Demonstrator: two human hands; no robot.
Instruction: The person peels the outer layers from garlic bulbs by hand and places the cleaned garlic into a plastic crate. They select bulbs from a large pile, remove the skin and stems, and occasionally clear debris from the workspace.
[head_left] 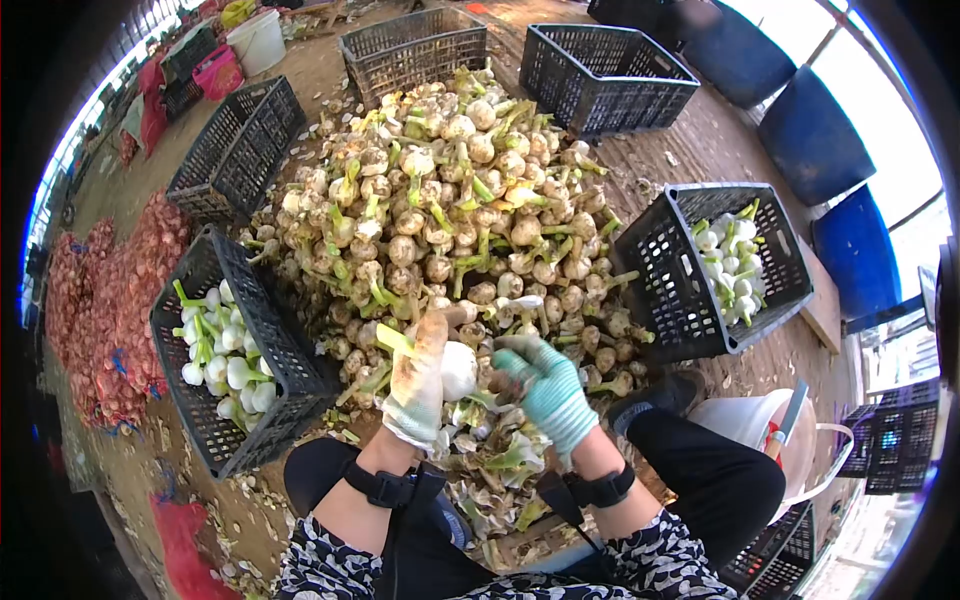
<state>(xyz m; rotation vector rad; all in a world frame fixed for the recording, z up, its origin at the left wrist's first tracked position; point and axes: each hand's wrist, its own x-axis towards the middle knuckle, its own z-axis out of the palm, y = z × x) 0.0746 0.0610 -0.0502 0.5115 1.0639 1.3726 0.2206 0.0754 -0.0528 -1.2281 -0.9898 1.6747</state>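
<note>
My left hand (418, 378), in a soiled white glove, is closed around a garlic bulb (459, 372) with smooth white skin. Its short green stem (394, 340) pokes out on the left. Close by on the right is my right hand (552, 388) in a teal glove, fingers curled near the bulb. Something brownish and blurred lies at its fingertips; I cannot make it out. A large heap of soil-stained garlic (430, 190) with cut green stems rises just beyond both hands. Loose peeled skins (515, 460) lie below them, between my legs.
Black crates holding clean white bulbs stand at left (215, 455) and right (690, 270). More black crates (425, 45) ring the heap's far side. A white bucket with a blade-like tool (790, 410) is by my right knee. Red net sacks (110, 300) lie at far left.
</note>
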